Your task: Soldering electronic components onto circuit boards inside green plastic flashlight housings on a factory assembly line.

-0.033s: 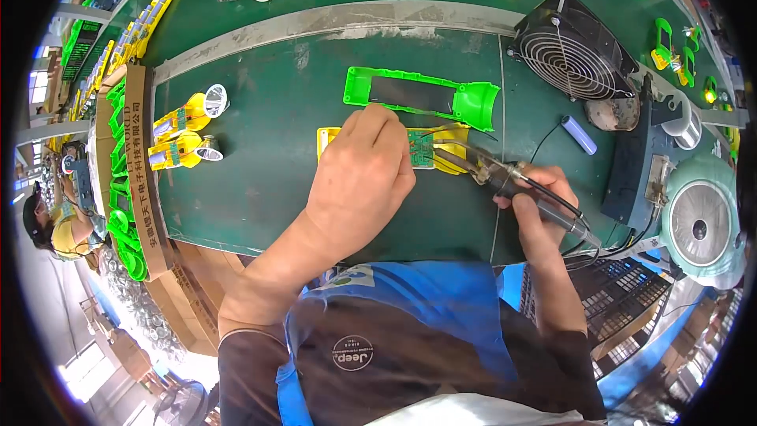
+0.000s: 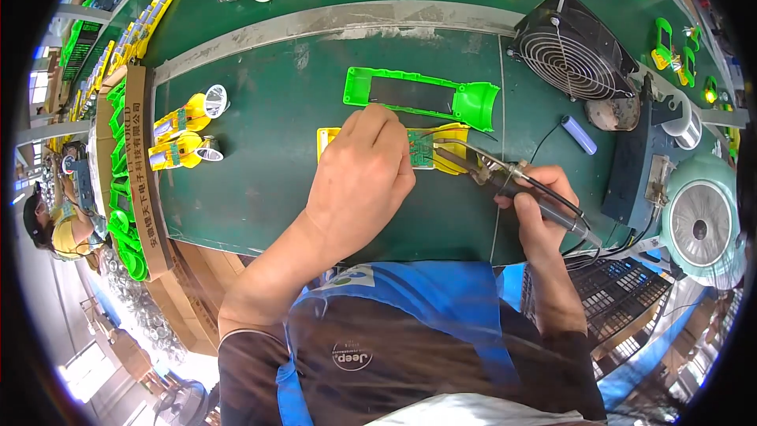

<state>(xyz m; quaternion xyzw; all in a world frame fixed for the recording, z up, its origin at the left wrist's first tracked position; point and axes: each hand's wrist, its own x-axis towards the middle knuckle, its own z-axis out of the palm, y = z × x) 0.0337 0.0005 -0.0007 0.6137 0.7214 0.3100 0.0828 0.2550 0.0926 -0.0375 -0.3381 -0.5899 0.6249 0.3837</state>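
Left hand (image 2: 359, 181): fingers closed, pinning yellow housing (image 2: 453, 142) with green circuit board (image 2: 420, 150), mid-bench. Right hand (image 2: 536, 205): fingers gripping soldering iron (image 2: 505, 177), tip at board. Risk: housing slipping would likely scorch plastic or fingertips.

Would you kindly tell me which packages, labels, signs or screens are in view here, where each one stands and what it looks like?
Cardboard box: at the left edge of the green bench, a long brown side wall with dark printing, green plastic shells stacked inside.
Round badge: on the person's dark shirt near the lower edge, white outline print.
No screens or signs can be made out.
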